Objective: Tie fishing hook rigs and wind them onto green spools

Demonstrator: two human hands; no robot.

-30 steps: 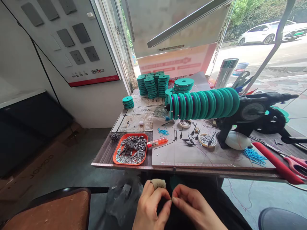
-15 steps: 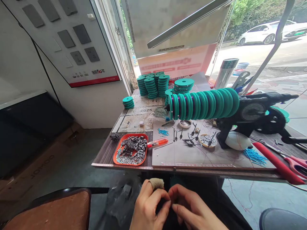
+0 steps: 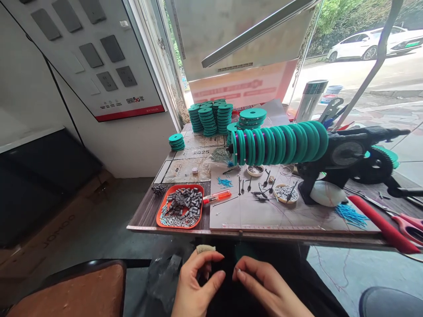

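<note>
Ok so on my feed the left hand's thumb and forefinger (image 3: 200, 281) sit wide apart with a clear gap, beige wrap (image 3: 205, 248) on one finger, while the right hand (image 3: 235, 274) has its thumb and forefinger tips pinched together. Can't tell if there's anything thin in that pinch, too small for me. Half a second ago those two sets of fingertips were almost meeting; now the left has opened up and slid over to its own side, so they're well apart. Both are over the dark lap, below the table edge. Just past them on the table (image 3: 143, 217), near the front edge, is the tray (image 3: 175, 226): bright orange-red, rounded corners, full of dark grey cylinders and tiny silvery bits. It's squarish, so no obvious long axis, but its sides lean right as they go back. Right beside it lies an orange tool (image 3: 220, 196), long axis roughly left-right, angled a bit up to the right. The beige board (image 3: 231, 219) runs lengthwise along the front edge. Tray and board haven't budged. Farther out, green spools (image 3: 280, 143) line up on a black winder (image 3: 350, 154).
</note>
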